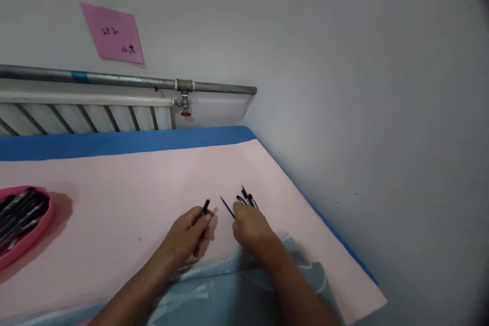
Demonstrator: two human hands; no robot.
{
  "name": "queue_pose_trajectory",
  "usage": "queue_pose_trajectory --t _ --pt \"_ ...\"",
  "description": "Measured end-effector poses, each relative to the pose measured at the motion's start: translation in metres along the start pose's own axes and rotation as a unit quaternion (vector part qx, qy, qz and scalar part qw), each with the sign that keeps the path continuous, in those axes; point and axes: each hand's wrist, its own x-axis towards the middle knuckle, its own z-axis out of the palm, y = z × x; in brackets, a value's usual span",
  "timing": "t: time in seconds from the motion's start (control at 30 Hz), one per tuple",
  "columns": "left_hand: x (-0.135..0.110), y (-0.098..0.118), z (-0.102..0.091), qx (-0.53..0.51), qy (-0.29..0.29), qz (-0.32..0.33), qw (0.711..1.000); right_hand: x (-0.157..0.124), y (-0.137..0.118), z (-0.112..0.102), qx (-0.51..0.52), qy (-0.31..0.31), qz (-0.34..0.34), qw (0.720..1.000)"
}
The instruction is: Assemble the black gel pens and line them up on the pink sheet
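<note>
Left hand [189, 231] grips a tube [206, 206], right hand [251, 224] a stick [226, 206]. Bumped, the pens [251, 197] could roll off the surface's [114, 204] near edge.

At ten o'clock, a handwritten pink note [114, 33] on the wall [344, 86], above a metal pipe [128, 80] with a red-handled valve [185, 102]; at nine, a white radiator [86, 98].

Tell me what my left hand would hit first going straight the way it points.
Likely the thin black rod, perhaps a pen refill, that your right hand holds, though depth is hard to judge.
</note>
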Motion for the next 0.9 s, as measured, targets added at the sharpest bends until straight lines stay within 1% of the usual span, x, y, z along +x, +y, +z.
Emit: queue_pose_trajectory --t 0.07,0.1,0.13,0.17,0.2,0.23,0.27,0.3,0.33,0.37,0.4,0.47,0.73,0.83,0.9 --pt "-0.001 0.002 -0.001 0.024 -0.008 0.010 1.000 0.004 -0.003 -0.008 0.096 0.021 0.015 0.995" --pt "-0.001 0.003 -0.002 0.026 -0.014 0.016 0.999 0.005 -0.004 -0.013 0.174 0.037 0.031 0.984" --pt "-0.001 0.004 -0.003 0.024 -0.021 0.022 0.999 0.006 -0.006 -0.019 0.270 0.049 0.050 0.960" --pt "-0.002 0.005 -0.003 0.022 -0.029 0.028 0.999 0.007 -0.007 -0.025 0.376 0.058 0.069 0.922" --pt "-0.002 0.006 -0.004 0.023 -0.036 0.034 0.998 0.007 -0.008 -0.029 0.480 0.063 0.082 0.871" --pt "-0.003 0.006 -0.004 0.026 -0.044 0.041 0.998 0.007 -0.010 -0.033 0.571 0.065 0.086 0.814" --pt "-0.003 0.006 -0.003 0.030 -0.051 0.047 0.997 0.007 -0.012 -0.036 0.641 0.070 0.083 0.760" --pt "-0.004 0.006 -0.003 0.034 -0.059 0.054 0.996 0.006 -0.014 -0.037 0.689 0.079 0.076 0.716" --pt "-0.005 0.006 -0.002 0.037 -0.066 0.062 0.995 0.006 -0.016 -0.038 0.719 0.090 0.068 0.686" --pt "-0.006 0.005 -0.002 0.039 -0.073 0.068 0.994 0.006 -0.018 -0.038 0.736 0.100 0.061 0.667" --pt "-0.006 0.005 -0.001 0.040 -0.080 0.072 0.993 0.005 -0.019 -0.037 0.744 0.103 0.055 0.657" --pt "-0.007 0.005 -0.001 0.038 -0.089 0.075 0.993 0.005 -0.022 -0.035 0.750 0.101 0.045 0.652" --pt "-0.009 0.006 -0.001 0.005 -0.095 0.072 0.993 0.005 -0.021 -0.032 0.750 0.090 0.035 0.654" --pt "-0.009 0.007 0.000 -0.002 -0.102 0.069 0.992 0.004 -0.021 -0.032 0.747 0.095 0.031 0.657" --pt "-0.009 0.007 0.001 -0.009 -0.102 0.064 0.993 0.004 -0.022 -0.033 0.749 0.100 0.034 0.654"
